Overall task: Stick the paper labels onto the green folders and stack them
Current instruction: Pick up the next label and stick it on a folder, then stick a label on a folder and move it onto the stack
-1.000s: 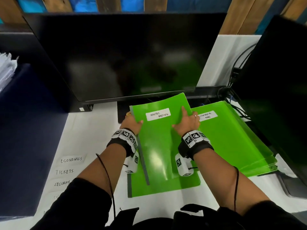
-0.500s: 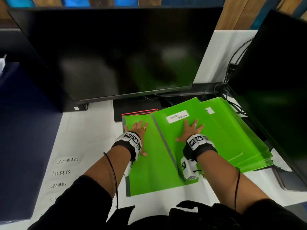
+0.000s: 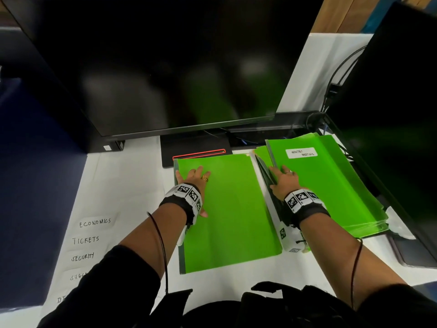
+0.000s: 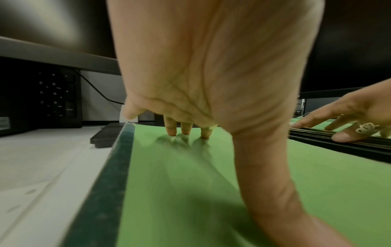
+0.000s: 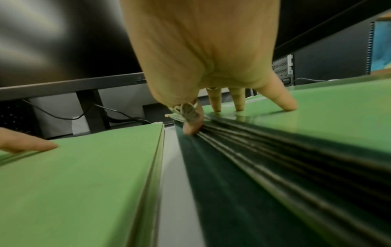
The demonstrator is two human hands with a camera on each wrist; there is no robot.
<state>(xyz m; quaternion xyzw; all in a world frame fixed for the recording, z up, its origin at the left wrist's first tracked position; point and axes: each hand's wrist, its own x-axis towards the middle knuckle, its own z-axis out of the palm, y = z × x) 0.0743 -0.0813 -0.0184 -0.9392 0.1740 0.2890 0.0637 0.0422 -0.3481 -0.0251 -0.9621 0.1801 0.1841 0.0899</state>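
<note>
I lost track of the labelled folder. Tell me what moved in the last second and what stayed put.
The right hand slid the folder labelled MONTHLY MEETING rightward off the unlabelled folder and onto the stack on the right, where it now rests. The left hand let go of that folder's edge and now presses flat on the unlabelled one. The loose labels on the table stayed.

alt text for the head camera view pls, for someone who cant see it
Seen from above, a person's left hand rests flat on an unlabelled green folder while the right hand steadies a stack of green folders whose top label reads MONTHLY MEETING.
</note>
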